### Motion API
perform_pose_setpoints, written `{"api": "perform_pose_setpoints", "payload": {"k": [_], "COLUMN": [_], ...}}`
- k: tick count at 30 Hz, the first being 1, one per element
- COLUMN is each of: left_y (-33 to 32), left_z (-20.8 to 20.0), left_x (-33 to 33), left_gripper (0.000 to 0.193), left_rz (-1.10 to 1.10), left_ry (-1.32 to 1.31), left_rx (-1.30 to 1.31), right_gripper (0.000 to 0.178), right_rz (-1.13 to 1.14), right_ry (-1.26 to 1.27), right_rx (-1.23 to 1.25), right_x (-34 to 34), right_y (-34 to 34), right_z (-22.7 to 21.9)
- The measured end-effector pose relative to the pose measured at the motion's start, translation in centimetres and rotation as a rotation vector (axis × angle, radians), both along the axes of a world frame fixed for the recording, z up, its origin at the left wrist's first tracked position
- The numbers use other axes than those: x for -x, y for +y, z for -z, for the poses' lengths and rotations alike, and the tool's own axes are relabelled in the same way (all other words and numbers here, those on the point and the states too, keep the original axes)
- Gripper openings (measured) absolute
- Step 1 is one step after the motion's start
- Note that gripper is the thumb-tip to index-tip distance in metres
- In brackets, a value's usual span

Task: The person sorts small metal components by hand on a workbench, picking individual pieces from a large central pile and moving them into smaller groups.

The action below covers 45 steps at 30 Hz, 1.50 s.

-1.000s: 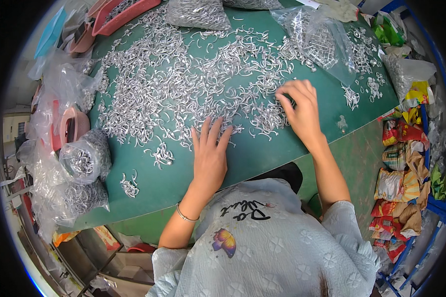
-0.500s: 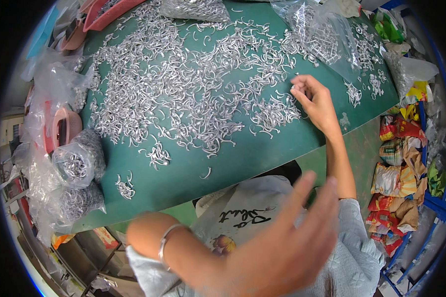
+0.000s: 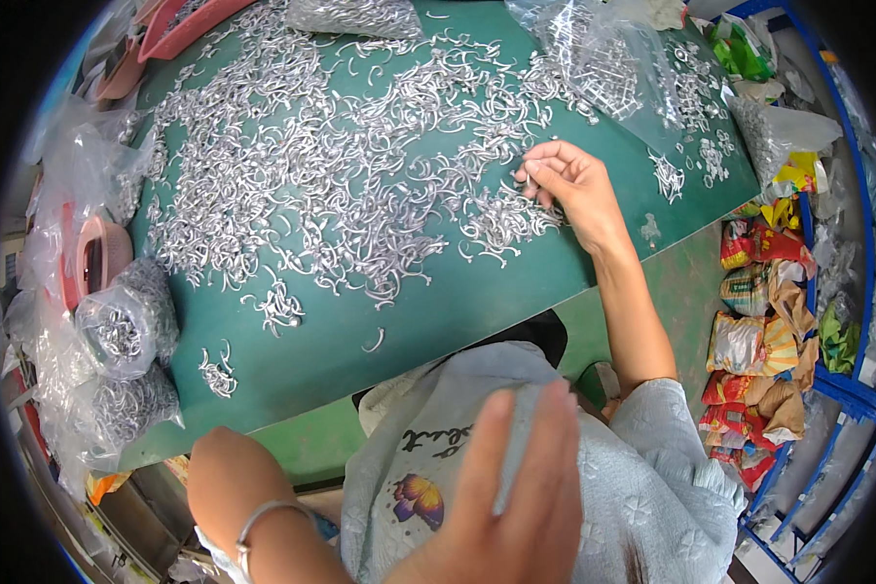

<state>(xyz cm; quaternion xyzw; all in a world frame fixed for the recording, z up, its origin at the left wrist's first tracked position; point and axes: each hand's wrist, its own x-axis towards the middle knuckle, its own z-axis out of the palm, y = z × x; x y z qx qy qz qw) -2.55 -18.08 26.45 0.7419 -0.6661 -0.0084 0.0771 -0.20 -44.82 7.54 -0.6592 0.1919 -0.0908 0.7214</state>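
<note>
Many small, curved silver metal pieces (image 3: 360, 209) lie spread in a broad heap on the green tabletop (image 3: 336, 365). At the heap's right edge is my right hand (image 3: 569, 190), thumb and fingertips brought together among a smaller cluster of the pieces (image 3: 501, 224). What lies between those fingertips is too small to make out. My left hand (image 3: 501, 496) is raised close to the camera, above my lap and away from the table. Its fingers are stretched out and apart, blurred by motion, with nothing visible in them. A bracelet (image 3: 253, 526) circles the left wrist.
Clear bags of metal pieces (image 3: 131, 404) stand along the left edge, by a pink container (image 3: 107, 248). Another pink tray (image 3: 190, 24) sits at the far left. A plastic bag (image 3: 608, 68) lies at the back right. Blue shelving (image 3: 852, 394) with colourful packages (image 3: 749, 346) stands right.
My right hand has moved slightly left and closer to the small cluster. The raised left hand has shifted left and down. The whole view has shifted a little.
</note>
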Motion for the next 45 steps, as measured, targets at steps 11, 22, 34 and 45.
{"api": "perform_pose_setpoints", "payload": {"k": [11,22,34,45], "left_y": [-2.9,0.2,-0.7,0.0], "left_z": [-0.6,14.9,21.2,20.6], "left_x": [1.2,-2.6,-1.9,-1.6], "left_gripper": [0.043,0.03,0.038,0.059], "left_rz": [0.121,-0.353,-0.472,-0.492], "left_ry": [0.076,0.398,0.491,0.519], "left_rx": [-0.055,0.166,0.417,0.354], "right_gripper": [0.01,0.015,0.009,0.009], "right_rz": [-0.018,-0.399,-0.117,-0.055], "right_ry": [0.132,-0.251,-0.142,-0.073], "right_rx": [0.712,0.78,1.293,0.809], "right_x": [2.4,1.4,-0.3,-2.1], "right_y": [-0.9,5.3,-0.6,1.0], "right_z": [-3.3,-1.1,-1.7,-2.2]}}
